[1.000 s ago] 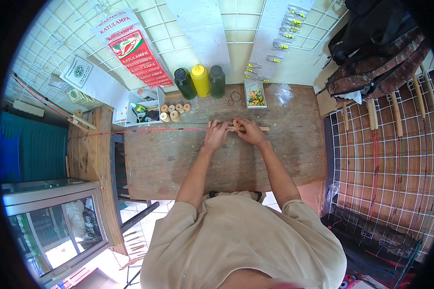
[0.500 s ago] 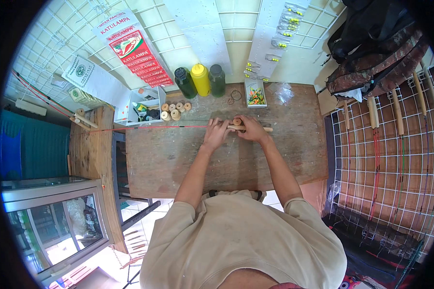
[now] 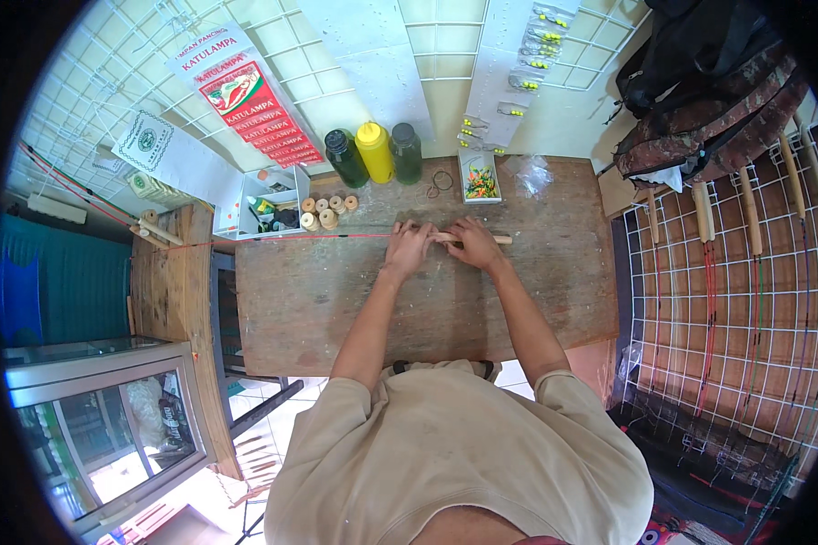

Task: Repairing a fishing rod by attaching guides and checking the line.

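A thin red fishing rod [image 3: 359,236] with a pale wooden handle [image 3: 503,240] lies crosswise over the wooden table, its shaft running off to the left. My left hand [image 3: 409,245] is closed around the rod where the shaft meets the handle. On the handle itself, my right hand [image 3: 474,245] is curled with its fingers over the wood, and the handle's end sticks out to its right. Whatever sits under the right fingers is mostly hidden.
Several wooden spools [image 3: 327,219] stand beside a white divided box [image 3: 291,227]. Three squeeze bottles [image 3: 374,154] line the back. A small white tray [image 3: 482,200] holds colourful floats, near a clear plastic bag [image 3: 529,174]. More rods [image 3: 752,209] hang at right.
The round wooden spool seen on the handle between my hands has turned out of sight. Both hands keep nearly the same place, their fingers shifted slightly.
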### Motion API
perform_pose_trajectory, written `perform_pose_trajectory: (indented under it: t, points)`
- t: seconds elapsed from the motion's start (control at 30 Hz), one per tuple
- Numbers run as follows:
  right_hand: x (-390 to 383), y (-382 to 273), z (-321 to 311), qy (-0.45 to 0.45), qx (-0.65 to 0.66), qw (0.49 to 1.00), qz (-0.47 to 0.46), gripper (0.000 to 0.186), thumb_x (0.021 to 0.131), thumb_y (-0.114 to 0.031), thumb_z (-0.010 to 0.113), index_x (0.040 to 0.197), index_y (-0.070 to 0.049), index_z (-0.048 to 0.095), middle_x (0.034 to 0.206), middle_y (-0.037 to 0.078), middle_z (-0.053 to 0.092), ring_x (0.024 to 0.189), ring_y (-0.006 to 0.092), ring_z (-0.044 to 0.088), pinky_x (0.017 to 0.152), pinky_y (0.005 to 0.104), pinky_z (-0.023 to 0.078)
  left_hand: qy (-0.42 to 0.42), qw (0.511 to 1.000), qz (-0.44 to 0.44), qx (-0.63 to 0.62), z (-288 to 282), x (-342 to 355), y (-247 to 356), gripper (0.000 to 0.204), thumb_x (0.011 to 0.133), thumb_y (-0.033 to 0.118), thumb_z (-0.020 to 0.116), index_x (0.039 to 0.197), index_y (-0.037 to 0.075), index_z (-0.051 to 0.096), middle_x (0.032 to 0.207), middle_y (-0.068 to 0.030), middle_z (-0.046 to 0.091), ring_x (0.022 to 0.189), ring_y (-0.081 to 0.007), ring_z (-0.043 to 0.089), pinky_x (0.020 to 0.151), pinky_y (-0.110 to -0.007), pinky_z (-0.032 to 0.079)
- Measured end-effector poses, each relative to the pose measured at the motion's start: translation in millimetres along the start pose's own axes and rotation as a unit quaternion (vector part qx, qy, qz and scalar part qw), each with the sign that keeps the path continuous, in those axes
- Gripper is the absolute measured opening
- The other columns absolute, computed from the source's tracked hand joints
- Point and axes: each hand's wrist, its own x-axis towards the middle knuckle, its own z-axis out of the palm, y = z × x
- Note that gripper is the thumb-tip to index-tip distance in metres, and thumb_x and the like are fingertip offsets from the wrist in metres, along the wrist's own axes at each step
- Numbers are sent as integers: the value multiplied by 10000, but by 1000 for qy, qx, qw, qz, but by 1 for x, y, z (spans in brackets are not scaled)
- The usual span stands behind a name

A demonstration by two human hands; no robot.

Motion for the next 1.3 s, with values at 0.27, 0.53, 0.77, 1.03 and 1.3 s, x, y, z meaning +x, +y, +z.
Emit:
perform_pose_trajectory:
  t: [0.27, 0.53, 0.77, 1.03, 1.3]
  points:
    - [-5, 8, 1, 17, 21, 1000, -1, 323, 787, -214, 653, 1068, -60, 620, 1015, 141, 618, 1022, 332, 528, 917, 423, 412, 14, 997, 55, -60, -2, 3, 4, 251, 839, 206, 617, 1082, 141, 619, 1061, -56, 639, 1134, -263, 489, 942, -409, 355]
    - [-11, 4, -9, 67, 9, 997, -21, 317, 737, -155, 708, 1026, -53, 627, 982, 104, 622, 1020, 311, 504, 901, 400, 414, 14, 996, 73, -52, 11, 4, -4, 306, 801, 197, 661, 1099, 142, 617, 1059, -63, 640, 1118, -257, 508, 939, -396, 379]
    - [-17, 8, -9, 42, 42, 998, 0, 342, 722, -182, 716, 1029, -68, 617, 1043, 112, 609, 1066, 316, 492, 918, 416, 408, 24, 997, 76, -25, 16, 0, 3, 311, 781, 212, 684, 1078, 146, 623, 1046, -57, 646, 1086, -246, 527, 909, -387, 396]
    - [-22, 6, -15, 59, 35, 998, 13, 314, 725, -175, 708, 999, -59, 607, 1079, 113, 577, 1123, 309, 461, 943, 423, 396, 30, 997, 63, -28, 21, 7, 12, 293, 765, 218, 693, 1036, 135, 620, 1021, -42, 652, 1051, -234, 538, 889, -383, 393]
    - [-46, 2, -15, 164, -44, 985, 5, 244, 725, -165, 706, 944, -96, 622, 1215, 104, 486, 1190, 343, 398, 976, 455, 369, 28, 998, 45, -29, 12, 4, 11, 269, 795, 226, 662, 1046, 132, 633, 1015, -52, 660, 1050, -238, 536, 891, -379, 379]
